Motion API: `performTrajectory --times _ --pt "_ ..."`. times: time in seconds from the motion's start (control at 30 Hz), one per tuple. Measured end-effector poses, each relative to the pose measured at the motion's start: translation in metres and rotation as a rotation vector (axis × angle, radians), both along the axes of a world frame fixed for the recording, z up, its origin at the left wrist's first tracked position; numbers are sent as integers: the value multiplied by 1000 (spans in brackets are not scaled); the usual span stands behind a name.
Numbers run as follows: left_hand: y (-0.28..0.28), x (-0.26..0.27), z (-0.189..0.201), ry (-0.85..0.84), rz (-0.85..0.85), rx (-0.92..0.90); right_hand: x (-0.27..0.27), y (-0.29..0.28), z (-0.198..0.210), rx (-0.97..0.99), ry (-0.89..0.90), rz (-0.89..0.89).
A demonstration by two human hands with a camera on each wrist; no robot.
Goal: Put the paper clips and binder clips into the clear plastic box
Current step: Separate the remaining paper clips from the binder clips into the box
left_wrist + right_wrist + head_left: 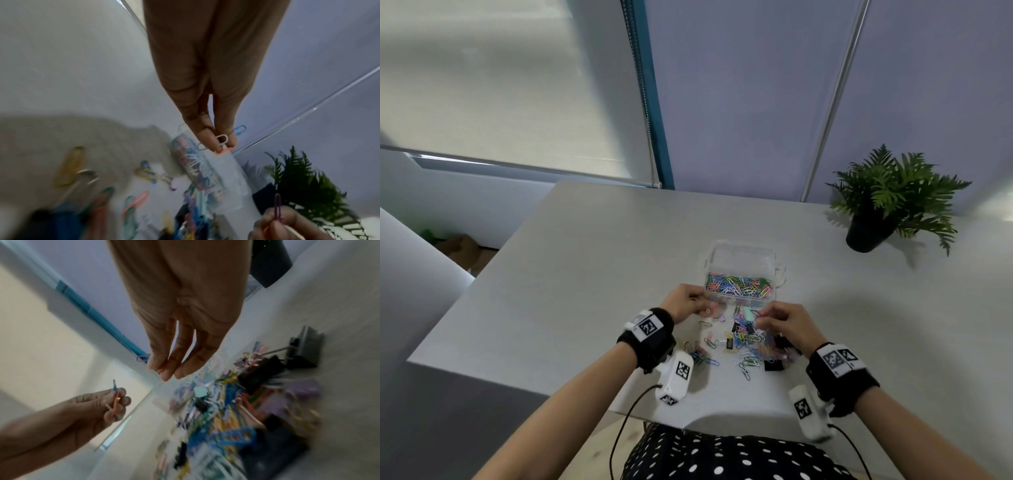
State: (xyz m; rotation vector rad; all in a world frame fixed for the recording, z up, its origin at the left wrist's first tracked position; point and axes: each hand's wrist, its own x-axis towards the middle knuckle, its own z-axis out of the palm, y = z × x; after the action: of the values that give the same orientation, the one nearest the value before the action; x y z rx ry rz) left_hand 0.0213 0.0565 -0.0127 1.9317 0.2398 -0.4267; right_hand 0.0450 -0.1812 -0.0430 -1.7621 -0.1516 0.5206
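Note:
The clear plastic box [739, 255] stands open on the table, with coloured paper clips [738, 286] lying inside. My left hand [703, 310] is at the box's near left corner and pinches a few paper clips [222, 141], white, orange and blue. My right hand [760, 320] hovers over the loose pile [748, 346] just in front of the box and pinches a purple paper clip [278, 205] between thumb and fingers. Black binder clips [773, 365] and pastel ones lie mixed into the pile.
A potted fern [887, 202] stands at the back right of the grey table [585, 274]. The table's left edge and near edge are close to my forearms. A wall and a window blind rise behind the table.

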Motion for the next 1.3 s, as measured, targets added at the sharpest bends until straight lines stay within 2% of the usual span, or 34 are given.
performTrajectory --times 0.1,0.2,0.33,0.47,0.57,0.67,0.87,1.0,1.1,1.17,1.23,1.3 --pt "-4 25 12 -9 63 -126 13 3 13 31 2 -24" --pt "-7 49 13 -17 109 -149 28 7 25 57 -12 -42" --pt "-11 71 10 1 80 -97 51 17 26 17 -6 -91" --pt "-10 84 2 38 -3 30 71 28 18 -182 -64 -88" --pt "-9 82 6 87 -62 108 80 33 11 -411 -145 13" --pt "-4 72 12 76 -110 134 80 35 7 -545 -225 94" --pt "26 31 12 -43 -161 142 53 33 12 -574 -446 215" --pt "36 -12 -3 -72 -244 343 23 41 7 -542 -558 445" --pt "22 -40 -17 -75 -364 560 2 55 1 -645 -601 663" --pt "12 -50 -27 -52 -339 686 -7 66 -3 -708 -631 754" --pt "7 -49 -32 -18 -266 751 -12 77 -6 -756 -667 793" --pt "4 -45 -33 -14 -272 790 -17 86 -9 -818 -697 814"
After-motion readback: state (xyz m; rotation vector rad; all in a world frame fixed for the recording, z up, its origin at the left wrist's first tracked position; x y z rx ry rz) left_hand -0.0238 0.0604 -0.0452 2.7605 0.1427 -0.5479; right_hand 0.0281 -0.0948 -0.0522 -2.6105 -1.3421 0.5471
